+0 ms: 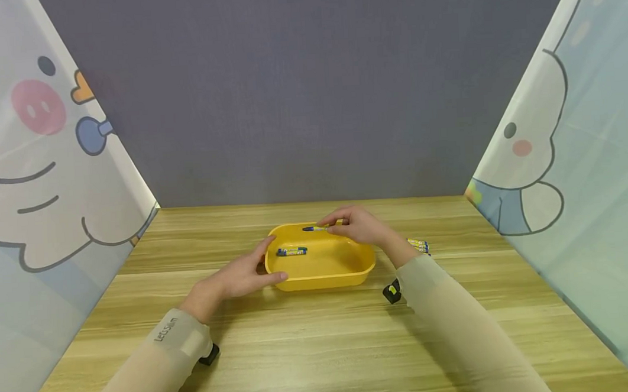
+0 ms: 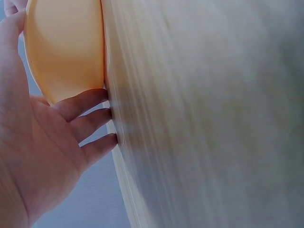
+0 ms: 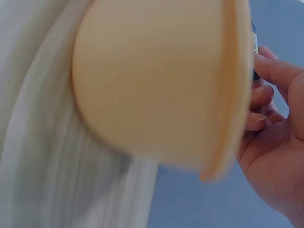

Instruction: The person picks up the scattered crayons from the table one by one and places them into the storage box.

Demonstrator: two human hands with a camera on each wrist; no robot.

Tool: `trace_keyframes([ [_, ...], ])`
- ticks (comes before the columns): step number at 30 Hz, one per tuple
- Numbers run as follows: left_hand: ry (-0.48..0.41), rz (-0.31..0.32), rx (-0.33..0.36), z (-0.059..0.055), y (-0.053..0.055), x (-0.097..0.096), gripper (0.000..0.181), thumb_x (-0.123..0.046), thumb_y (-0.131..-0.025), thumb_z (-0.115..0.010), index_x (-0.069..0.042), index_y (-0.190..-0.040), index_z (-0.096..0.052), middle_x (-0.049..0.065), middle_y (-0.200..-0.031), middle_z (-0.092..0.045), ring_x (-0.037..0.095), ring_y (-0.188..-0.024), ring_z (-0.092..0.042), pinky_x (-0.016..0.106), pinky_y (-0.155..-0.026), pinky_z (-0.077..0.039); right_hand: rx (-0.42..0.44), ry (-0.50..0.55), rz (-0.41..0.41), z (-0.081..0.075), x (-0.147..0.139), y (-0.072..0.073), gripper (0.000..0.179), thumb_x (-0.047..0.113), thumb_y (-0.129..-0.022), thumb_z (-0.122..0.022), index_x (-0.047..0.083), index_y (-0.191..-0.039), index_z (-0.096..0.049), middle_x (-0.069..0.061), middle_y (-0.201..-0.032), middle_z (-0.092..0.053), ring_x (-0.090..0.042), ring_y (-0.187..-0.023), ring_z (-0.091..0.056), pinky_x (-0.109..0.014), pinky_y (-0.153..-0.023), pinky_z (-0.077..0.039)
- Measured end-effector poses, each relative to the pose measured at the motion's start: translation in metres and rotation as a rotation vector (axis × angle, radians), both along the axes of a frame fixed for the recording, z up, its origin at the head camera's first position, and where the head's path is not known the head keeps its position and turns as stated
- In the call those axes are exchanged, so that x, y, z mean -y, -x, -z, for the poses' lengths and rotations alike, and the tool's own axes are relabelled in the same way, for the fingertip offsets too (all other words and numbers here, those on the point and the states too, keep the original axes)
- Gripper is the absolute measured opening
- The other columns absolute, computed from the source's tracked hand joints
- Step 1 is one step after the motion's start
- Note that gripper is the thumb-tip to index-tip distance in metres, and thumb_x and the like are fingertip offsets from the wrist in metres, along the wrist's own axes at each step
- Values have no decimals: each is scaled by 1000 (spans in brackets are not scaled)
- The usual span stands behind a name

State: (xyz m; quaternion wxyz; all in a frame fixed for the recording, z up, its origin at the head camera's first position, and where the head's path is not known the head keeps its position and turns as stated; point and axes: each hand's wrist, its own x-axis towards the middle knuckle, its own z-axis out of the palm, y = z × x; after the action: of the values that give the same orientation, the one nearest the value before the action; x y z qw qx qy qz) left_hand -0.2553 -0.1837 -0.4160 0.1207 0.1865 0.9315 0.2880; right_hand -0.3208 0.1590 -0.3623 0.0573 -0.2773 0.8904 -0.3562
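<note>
A yellow plastic basin [image 1: 324, 282] stands on the wooden table. My left hand [image 1: 243, 275] spans its left end, with the thumb over the front rim and the other fingers spread, fairly straight, against the side. Above the back of the basin, my right hand [image 1: 359, 224] pinches a slim marker [image 1: 314, 228] between thumb and fingertips, its dark blue end pointing left. In the right wrist view the basin's wall partly hides that marker [image 3: 255, 47]. Two similar blue-and-yellow markers [image 1: 292, 252] lie side by side on the basin floor, toward the left.
Several more markers [image 1: 418, 245] lie together on the table [image 1: 311, 344] right of the basin, partly behind my right forearm. A dark grey panel [image 1: 309, 95] rises along the table's back edge. Cartoon-printed sheets [image 1: 572, 147] hang on both sides.
</note>
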Motion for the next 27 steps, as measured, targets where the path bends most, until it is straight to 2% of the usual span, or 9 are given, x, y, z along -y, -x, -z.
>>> trace_keyframes([
  [3,-3,1,4,0,0,0,115,-80,-95,-66,-27,-179,-7,19,-162,-57,35,-143,-60,62,-121,-45,4,-4,-29,6,15,1,26,21,-109,-70,25,-132,-82,-1,-136,-75,-17,-91,-56,-33,-80,-48],
  [6,-2,4,4,0,0,-1,115,-80,-96,-65,-27,-179,-6,18,-162,-58,34,-142,-61,63,-120,-46,6,-12,-55,13,30,0,26,19,-110,-69,23,-132,-82,-3,-132,-73,-18,-106,-60,-34,-88,-51],
  [12,-3,6,-2,1,0,0,115,-80,-96,-64,-26,-179,-6,18,-160,-59,33,-139,-64,63,-118,-47,38,-41,-91,30,54,3,25,14,-109,-69,20,-129,-83,-5,-127,-71,-18,-105,-58,-34,-88,-50],
  [14,-2,3,-7,2,0,0,114,-80,-96,-64,-27,-179,-6,19,-162,-57,36,-141,-62,63,-119,-46,55,-48,-94,32,60,4,25,14,-109,-69,20,-128,-84,-4,-128,-71,-20,-108,-59,-38,-93,-52],
  [18,-6,1,-10,3,-1,0,113,-80,-96,-64,-28,-179,-7,21,-166,-53,39,-144,-59,64,-120,-45,59,-49,-92,37,69,3,25,11,-108,-68,19,-126,-84,-4,-132,-76,-27,-125,-62,-49,-111,-51],
  [21,-10,10,-11,3,-1,-1,113,-79,-97,-64,-27,-179,-7,23,-166,-52,40,-144,-59,65,-119,-45,46,-65,-91,45,72,2,26,8,-109,-67,18,-125,-84,-3,-133,-78,-28,-130,-64,-51,-116,-50],
  [27,2,8,-14,3,0,1,114,-80,-96,-63,-27,-179,-5,23,-167,-51,41,-146,-58,64,-121,-45,25,-99,-86,55,74,2,26,9,-109,-67,19,-125,-84,-4,-136,-76,-26,-129,-67,-49,-114,-52],
])
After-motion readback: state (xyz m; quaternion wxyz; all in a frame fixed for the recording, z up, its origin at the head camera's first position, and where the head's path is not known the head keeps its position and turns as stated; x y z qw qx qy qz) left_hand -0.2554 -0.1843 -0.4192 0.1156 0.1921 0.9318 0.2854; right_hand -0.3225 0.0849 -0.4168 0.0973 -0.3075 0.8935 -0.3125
